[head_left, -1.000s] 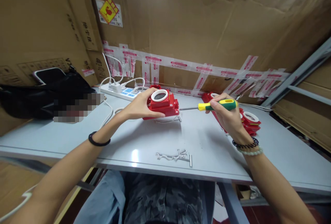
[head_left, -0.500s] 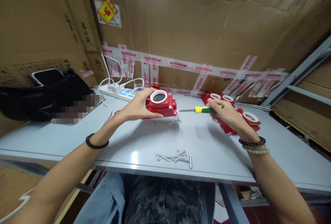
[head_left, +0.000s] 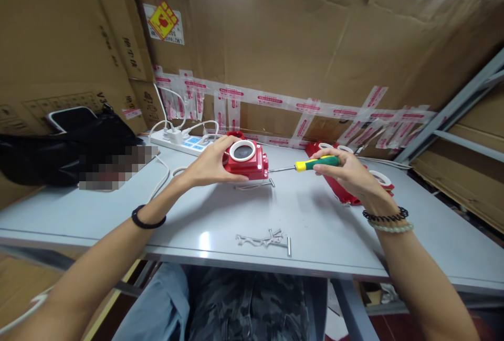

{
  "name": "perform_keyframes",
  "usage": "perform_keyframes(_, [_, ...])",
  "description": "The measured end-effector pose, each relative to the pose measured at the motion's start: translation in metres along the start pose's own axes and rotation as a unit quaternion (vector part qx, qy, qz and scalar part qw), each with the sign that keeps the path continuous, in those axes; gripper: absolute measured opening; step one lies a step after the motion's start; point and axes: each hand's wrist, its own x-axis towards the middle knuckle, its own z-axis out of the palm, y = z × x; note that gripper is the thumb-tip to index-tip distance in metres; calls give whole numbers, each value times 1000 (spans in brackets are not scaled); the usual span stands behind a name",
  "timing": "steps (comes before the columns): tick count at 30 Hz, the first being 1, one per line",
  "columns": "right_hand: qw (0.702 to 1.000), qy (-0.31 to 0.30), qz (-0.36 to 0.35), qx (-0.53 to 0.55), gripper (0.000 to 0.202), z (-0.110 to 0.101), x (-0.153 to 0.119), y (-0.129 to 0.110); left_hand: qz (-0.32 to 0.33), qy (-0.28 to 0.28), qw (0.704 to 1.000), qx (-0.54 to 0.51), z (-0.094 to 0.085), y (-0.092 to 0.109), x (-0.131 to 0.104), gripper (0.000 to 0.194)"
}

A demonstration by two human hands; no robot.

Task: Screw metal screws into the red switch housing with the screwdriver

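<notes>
From where I stand, the glossy red box-shaped housing with a white ring on top marks the dial's centre, twelve o'clock being toward the brown cardboard wall. It is over the far half of the smooth, pale grey tabletop; I cannot tell whether it rests there. The left hand grips it from nine o'clock, thumb along the near side. The right hand is closed around the yellow-and-green-handled screwdriver, whose slim metal shaft points in from three o'clock, its tip at the housing's end. By appearance, the housing should be rigid, moderately weighty and slick on its flat faces; hold it by the side walls, clear of the dark round window, which may scratch. Slender silvery metal screws and a T-shaped metal bar lie at six o'clock.
</notes>
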Motion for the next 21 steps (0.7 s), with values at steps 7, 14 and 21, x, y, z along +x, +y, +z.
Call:
perform_keyframes(7, [998, 15, 5, -64, 31, 2, -1, -1, 0, 5, 1000, 4, -2, 4, 0, 70])
perform_keyframes(14, [997, 23, -66, 33, 27, 1, 0, 1, -10, 1, 1000, 0, -1, 2, -1, 72])
perform_keyframes(21, [974, 164, -81, 135, 23, 13, 1, -10, -10, 12, 1000, -6, 1, 4, -1, 72])
